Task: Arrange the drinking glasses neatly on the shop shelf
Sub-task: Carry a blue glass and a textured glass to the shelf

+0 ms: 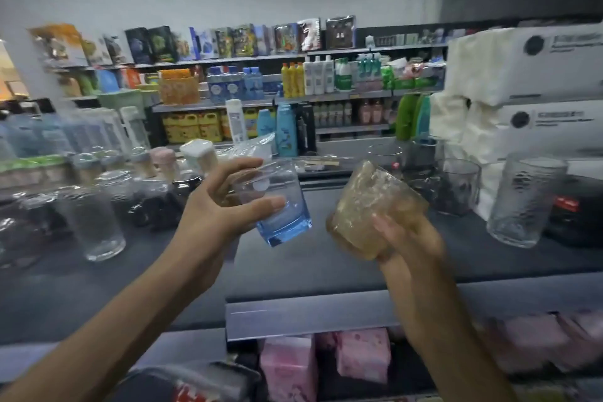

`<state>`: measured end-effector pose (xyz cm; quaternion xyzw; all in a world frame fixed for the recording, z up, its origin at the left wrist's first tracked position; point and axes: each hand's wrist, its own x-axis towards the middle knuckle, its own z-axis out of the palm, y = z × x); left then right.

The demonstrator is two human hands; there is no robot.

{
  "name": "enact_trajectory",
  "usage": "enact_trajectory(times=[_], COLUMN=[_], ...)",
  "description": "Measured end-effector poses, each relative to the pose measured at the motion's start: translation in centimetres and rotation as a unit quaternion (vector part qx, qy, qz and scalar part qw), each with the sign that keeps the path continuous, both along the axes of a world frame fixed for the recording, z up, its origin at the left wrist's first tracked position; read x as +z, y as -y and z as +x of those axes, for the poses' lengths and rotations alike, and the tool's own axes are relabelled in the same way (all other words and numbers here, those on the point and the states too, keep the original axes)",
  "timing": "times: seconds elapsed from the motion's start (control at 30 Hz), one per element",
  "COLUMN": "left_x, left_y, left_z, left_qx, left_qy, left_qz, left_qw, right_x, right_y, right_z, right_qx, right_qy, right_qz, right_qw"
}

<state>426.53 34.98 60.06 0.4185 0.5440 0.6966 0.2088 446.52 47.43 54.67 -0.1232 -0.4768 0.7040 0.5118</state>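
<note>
Clear glasses [94,222] crowd the left end of the shelf [310,268]. The left hand [208,215] grips a tilted blue glass [280,206] above the bare middle stretch. Just beside it, the right hand [404,245] clasps an amber glass [368,206]. A ribbed glass [525,199] stands at the right, near the front edge.

Dark shelf [326,264]: clear glasses [98,222] left, textured tumbler [525,199] right.

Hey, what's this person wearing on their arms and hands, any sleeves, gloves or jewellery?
Both the left hand and right hand are bare, no gloves. Left forearm and right forearm are uncovered to the frame's lower edge, no sleeve in view. No watch, bracelet or ring shows, though it's blurred.
</note>
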Motion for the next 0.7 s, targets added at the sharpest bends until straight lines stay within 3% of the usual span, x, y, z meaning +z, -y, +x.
enact_trajectory(times=[0.13,0.3,0.37,0.47,0.63,0.7], left_x=[-1.8,-4.5,-5.3,-7.1,-7.8,-8.0], left_y=[7.2,15.9,19.0,23.3,30.0,32.2], left_z=[-2.5,-6.1,-7.0,-9.5,-15.7,-18.5], left_qx=[0.026,0.069,0.081,0.097,0.083,0.079], left_qy=[0.118,0.215,0.238,0.28,0.332,0.341], left_qz=[0.045,0.079,0.071,0.066,0.11,0.123], left_qw=[0.992,0.971,0.965,0.953,0.933,0.929], right_x=[-0.5,-0.8,-1.5,-2.1,-2.1,-2.2], right_y=[4.0,10.3,12.7,16.8,23.0,25.1], right_z=[-4.5,-9.7,-11.7,-15.1,-22.0,-24.8], right_qx=[0.178,0.309,0.311,0.374,0.349,0.325], right_qy=[-0.042,-0.059,-0.04,-0.056,0.01,0.045], right_qz=[-0.048,-0.116,-0.114,-0.198,-0.208,-0.163], right_qw=[0.982,0.942,0.943,0.905,0.913,0.93])
